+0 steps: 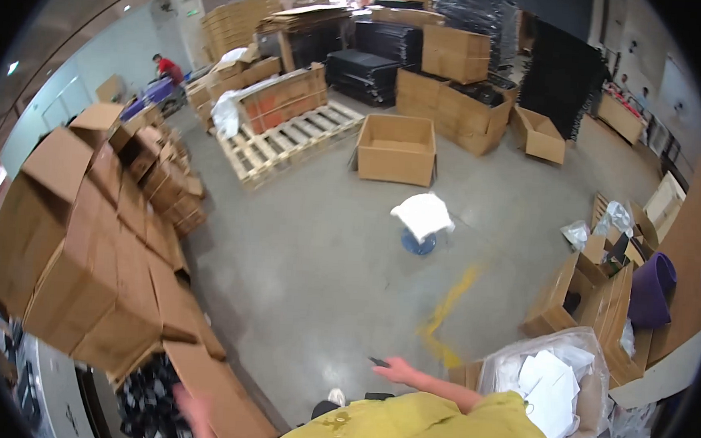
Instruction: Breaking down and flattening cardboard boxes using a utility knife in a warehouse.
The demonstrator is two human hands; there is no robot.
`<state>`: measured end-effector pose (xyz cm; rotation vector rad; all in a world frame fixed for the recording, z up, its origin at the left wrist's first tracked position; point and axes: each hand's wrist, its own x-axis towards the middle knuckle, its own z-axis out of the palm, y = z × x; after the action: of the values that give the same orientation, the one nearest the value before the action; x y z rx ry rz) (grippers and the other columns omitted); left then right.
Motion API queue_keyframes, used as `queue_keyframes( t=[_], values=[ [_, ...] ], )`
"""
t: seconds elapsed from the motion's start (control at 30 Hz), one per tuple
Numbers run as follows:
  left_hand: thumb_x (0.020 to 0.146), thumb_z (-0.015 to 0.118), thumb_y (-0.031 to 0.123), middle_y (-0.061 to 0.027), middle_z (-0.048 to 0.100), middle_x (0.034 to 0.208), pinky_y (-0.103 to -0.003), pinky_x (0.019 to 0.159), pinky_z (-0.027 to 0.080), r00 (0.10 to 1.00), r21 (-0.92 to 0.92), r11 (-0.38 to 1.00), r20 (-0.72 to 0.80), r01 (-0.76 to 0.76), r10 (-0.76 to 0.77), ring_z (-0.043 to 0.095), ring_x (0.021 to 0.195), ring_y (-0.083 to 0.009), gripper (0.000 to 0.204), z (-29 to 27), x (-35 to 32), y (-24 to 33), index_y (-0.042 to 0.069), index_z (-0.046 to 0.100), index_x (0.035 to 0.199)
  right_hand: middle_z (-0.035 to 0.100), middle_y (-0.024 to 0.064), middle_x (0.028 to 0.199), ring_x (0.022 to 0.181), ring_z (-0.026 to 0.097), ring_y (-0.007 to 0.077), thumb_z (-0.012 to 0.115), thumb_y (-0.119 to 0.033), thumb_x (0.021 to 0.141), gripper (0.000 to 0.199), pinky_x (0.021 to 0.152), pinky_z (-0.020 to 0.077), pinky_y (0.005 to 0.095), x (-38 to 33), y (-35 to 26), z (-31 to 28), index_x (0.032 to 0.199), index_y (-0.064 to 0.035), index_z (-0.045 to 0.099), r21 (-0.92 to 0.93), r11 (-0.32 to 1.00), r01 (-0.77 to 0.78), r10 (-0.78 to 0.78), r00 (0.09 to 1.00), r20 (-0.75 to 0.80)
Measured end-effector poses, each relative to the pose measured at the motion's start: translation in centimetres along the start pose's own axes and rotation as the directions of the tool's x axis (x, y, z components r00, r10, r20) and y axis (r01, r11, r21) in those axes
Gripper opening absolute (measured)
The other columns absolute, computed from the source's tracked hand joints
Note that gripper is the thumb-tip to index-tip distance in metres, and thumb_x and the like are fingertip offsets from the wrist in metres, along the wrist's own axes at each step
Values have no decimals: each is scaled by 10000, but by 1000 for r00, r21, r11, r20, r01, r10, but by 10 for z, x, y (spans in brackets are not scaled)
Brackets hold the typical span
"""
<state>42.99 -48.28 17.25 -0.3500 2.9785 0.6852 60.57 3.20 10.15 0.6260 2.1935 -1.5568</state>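
My right hand (397, 372) is closed around a small, slim dark object (377, 362), whose tip sticks out to the left. It is held over the grey floor in front of my body, and its exact kind is too small to make out. At the lower left my left hand (191, 406) is smeared by motion, with its fingers unclear. It is beside an open carton flap (215, 395) and over a heap of black, shiny pieces (150, 403) inside the box.
Stacked cartons (99, 260) line my left side. Ahead are an open carton (396, 149), a white-covered stool (423, 215) and a wooden pallet (291, 143). A plastic-lined box with white sheets (549, 384) stands at my right. A person in red (167, 69) is far left.
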Motion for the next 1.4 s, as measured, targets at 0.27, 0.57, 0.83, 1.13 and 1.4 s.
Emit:
queue_keyframes(
  t=[0.27,0.57,0.83,1.13,1.4],
  values=[
    [770,568,241,-115,493,1115,-356,802,422,-444,-706,168,593,-689,672,513,959,-269,501,241,-117,498,149,373,1223,510,18,612,520,470,114,614,-142,673,138,465,384,265,-50,113,-226,729,-43,537,395,915,82,316,463,-828],
    [645,638,274,-139,587,983,-360,803,443,361,57,670,875,-740,324,565,910,-259,522,456,83,540,74,509,1109,461,-2,534,425,431,92,635,-151,711,164,392,361,230,83,86,-413,760,-55,511,530,847,47,386,632,-672],
    [653,591,96,-149,597,780,-301,514,493,770,184,936,627,-299,123,604,602,-197,223,476,231,567,11,589,859,512,33,564,436,493,122,601,-209,762,188,396,388,244,186,117,-553,773,-50,502,777,628,-39,570,703,-425],
    [687,563,77,-136,606,684,-279,511,480,570,-210,964,778,-161,264,602,576,-189,323,660,116,1000,-21,530,993,486,61,526,374,480,149,621,-101,690,154,323,381,271,78,319,-741,712,-16,494,888,455,-65,876,212,-433],
    [674,586,320,-116,599,965,-327,812,430,145,-168,678,914,-715,379,565,911,-252,375,777,-81,1266,83,601,965,473,21,522,411,455,106,646,-140,698,173,375,358,247,155,275,-1074,726,-27,518,760,649,24,603,593,-534]
  ],
)
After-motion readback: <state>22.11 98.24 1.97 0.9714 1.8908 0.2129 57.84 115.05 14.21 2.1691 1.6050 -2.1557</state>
